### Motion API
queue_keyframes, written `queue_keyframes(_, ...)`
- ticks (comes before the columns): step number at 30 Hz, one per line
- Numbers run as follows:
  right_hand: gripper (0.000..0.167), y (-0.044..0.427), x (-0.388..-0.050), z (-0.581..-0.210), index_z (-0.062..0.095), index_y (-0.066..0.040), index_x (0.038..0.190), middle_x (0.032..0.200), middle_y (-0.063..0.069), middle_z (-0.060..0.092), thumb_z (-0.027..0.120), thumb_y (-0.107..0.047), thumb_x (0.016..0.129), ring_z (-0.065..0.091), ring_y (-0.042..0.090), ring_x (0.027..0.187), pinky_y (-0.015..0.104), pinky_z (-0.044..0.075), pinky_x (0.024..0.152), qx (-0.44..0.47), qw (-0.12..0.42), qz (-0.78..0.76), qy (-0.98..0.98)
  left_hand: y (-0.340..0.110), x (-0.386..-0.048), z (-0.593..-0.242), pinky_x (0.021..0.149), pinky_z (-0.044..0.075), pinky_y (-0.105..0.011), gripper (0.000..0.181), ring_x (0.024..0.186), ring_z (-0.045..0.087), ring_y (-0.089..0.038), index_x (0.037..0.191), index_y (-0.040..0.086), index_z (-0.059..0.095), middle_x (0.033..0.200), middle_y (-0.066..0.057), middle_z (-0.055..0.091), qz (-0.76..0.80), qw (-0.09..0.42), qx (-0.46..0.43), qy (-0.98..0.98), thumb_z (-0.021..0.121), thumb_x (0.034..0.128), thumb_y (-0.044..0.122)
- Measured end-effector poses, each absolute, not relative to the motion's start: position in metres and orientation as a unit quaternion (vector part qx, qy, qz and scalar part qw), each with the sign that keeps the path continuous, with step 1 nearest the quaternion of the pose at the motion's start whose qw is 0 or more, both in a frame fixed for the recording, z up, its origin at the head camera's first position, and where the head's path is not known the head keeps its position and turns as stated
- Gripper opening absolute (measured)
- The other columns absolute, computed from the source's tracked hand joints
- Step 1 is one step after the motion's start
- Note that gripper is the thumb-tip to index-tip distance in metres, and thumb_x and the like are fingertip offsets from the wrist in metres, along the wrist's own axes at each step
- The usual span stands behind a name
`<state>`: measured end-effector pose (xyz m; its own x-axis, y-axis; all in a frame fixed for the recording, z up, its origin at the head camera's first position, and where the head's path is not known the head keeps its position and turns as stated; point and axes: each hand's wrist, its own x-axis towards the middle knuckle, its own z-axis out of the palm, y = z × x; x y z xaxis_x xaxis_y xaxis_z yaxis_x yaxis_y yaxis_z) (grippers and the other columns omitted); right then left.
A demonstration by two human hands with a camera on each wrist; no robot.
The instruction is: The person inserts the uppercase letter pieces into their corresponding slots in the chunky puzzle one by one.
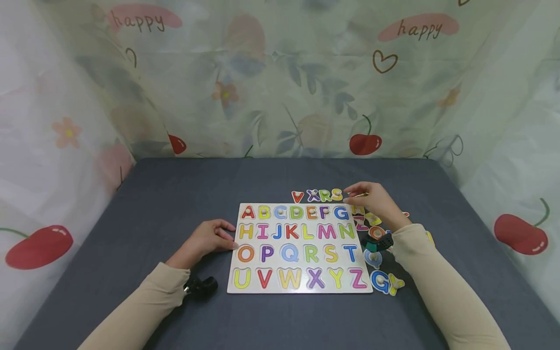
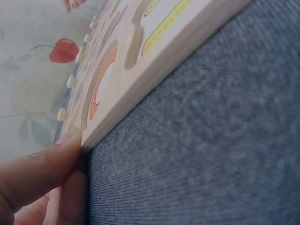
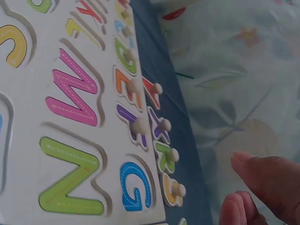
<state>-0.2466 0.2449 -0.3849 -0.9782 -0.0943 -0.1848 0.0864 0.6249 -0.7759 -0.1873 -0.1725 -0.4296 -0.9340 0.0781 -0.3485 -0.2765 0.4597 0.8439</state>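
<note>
A puzzle board [image 1: 302, 248] lies flat on the dark desk [image 1: 188, 187], the letters A to F in its top row filled with knobbed pieces, while G and the three rows below show as bare recesses. At the board's left edge, beside the O, the left hand [image 1: 212, 237] has hold of the rim — thumb on top, fingers bent in against the side; how far they reach beneath is hidden. Just beyond the board's top right corner hovers the right hand [image 1: 374, 198], its thumb and fingers a little apart, with the background curtain [image 3: 234, 61] showing between the tips in the right wrist view. A thin yellowish sliver [image 1: 363, 195] appears by those fingers in the head view, too small to make out. Along the board's far edge stand a red V [image 1: 297, 197], a purple X [image 1: 312, 195], a green R [image 1: 324, 195] and a yellow S [image 1: 336, 194]; a greenish bit past the S is cut off at the right wrist view's lower border. To the board's right, a blue Q [image 1: 373, 259], a blue G [image 1: 379, 282] and a yellow-green Y [image 1: 395, 284] are plain — other pieces there are partly covered by the right forearm and its black wrist camera [image 1: 385, 242].
</note>
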Motion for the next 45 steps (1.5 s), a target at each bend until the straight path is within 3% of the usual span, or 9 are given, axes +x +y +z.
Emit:
queue_keyframes(6,0.050,0.272,-0.233,-0.370,0.053,-0.006,0.132,0.130,0.017,0.054,0.068,-0.031,0.091,0.050,0.032,0.114,0.053,0.039,0.099,0.007,0.089,-0.452,0.888,-0.174,-0.188,-0.430,0.063,0.051,-0.025,0.048,0.068,0.063,-0.013,0.114,0.000,0.060,0.077,-0.006,0.067,0.510,0.172,-0.063,0.840,0.084,0.0723,0.006)
queue_keyframes(12,0.059,0.289,-0.210,-0.367,0.050,-0.006,0.134,0.128,0.017,0.056,0.067,-0.042,0.090,0.053,0.030,0.114,0.055,0.039,0.098,0.015,0.085,-0.451,0.888,-0.175,-0.187,-0.430,0.063,0.051,-0.025,0.050,0.068,0.063,-0.013,0.115,0.000,0.059,0.078,-0.006,0.067,0.506,0.171,-0.062,0.843,0.084,0.0725,0.007)
queue_keyframes(15,0.058,0.294,-0.196,-0.370,0.051,-0.006,0.133,0.126,0.017,0.058,0.067,-0.041,0.090,0.058,0.023,0.107,0.050,0.044,0.095,0.009,0.080,-0.436,0.896,-0.175,-0.187,-0.430,0.063,0.051,-0.025,0.049,0.068,0.062,-0.013,0.114,0.000,0.059,0.078,-0.006,0.067,0.505,0.171,-0.064,0.843,0.084,0.0727,0.006)
queue_keyframes(19,0.053,0.299,-0.174,-0.374,0.053,-0.003,0.131,0.124,0.020,0.059,0.068,-0.035,0.091,0.062,0.007,0.092,0.034,0.052,0.085,-0.013,0.071,-0.427,0.901,-0.175,-0.187,-0.430,0.063,0.051,-0.025,0.048,0.068,0.063,-0.013,0.114,0.000,0.059,0.077,-0.006,0.066,0.508,0.171,-0.063,0.842,0.084,0.0727,0.005)
queue_keyframes(23,0.053,0.299,-0.149,-0.376,0.052,0.002,0.130,0.122,0.024,0.058,0.068,-0.029,0.091,0.061,-0.002,0.086,0.026,0.053,0.075,-0.030,0.067,-0.450,0.890,-0.176,-0.186,-0.430,0.063,0.052,-0.026,0.049,0.068,0.063,-0.012,0.115,-0.003,0.058,0.077,-0.006,0.067,0.522,0.173,-0.050,0.834,0.083,0.0729,0.003)
queue_keyframes(30,0.046,0.295,-0.113,-0.390,0.058,0.004,0.124,0.111,0.020,0.065,0.071,-0.023,0.089,0.061,0.000,0.083,0.023,0.052,0.069,-0.034,0.066,-0.455,0.887,-0.176,-0.185,-0.430,0.063,0.052,-0.026,0.049,0.068,0.064,-0.012,0.115,-0.004,0.058,0.076,-0.006,0.066,0.529,0.173,-0.043,0.830,0.082,0.0731,0.001)
queue_keyframes(36,0.042,0.293,-0.089,-0.405,0.062,0.005,0.118,0.098,0.011,0.068,0.074,-0.019,0.086,0.061,0.005,0.073,0.022,0.049,0.064,-0.019,0.107,-0.459,0.882,-0.174,-0.186,-0.430,0.063,0.051,-0.026,0.048,0.068,0.063,-0.014,0.115,-0.001,0.059,0.079,-0.007,0.066,0.520,0.174,-0.056,0.834,0.083,0.0734,0.004)
queue_keyframes(45,0.035,0.293,-0.077,-0.417,0.068,0.004,0.109,0.084,0.004,0.067,0.078,-0.016,0.082,0.056,0.003,0.066,0.021,0.048,0.059,-0.037,0.095,-0.445,0.890,-0.173,-0.187,-0.432,0.063,0.051,-0.026,0.049,0.068,0.063,-0.014,0.115,0.000,0.059,0.081,-0.008,0.067,0.512,0.167,-0.061,0.840,0.083,0.0733,0.005)
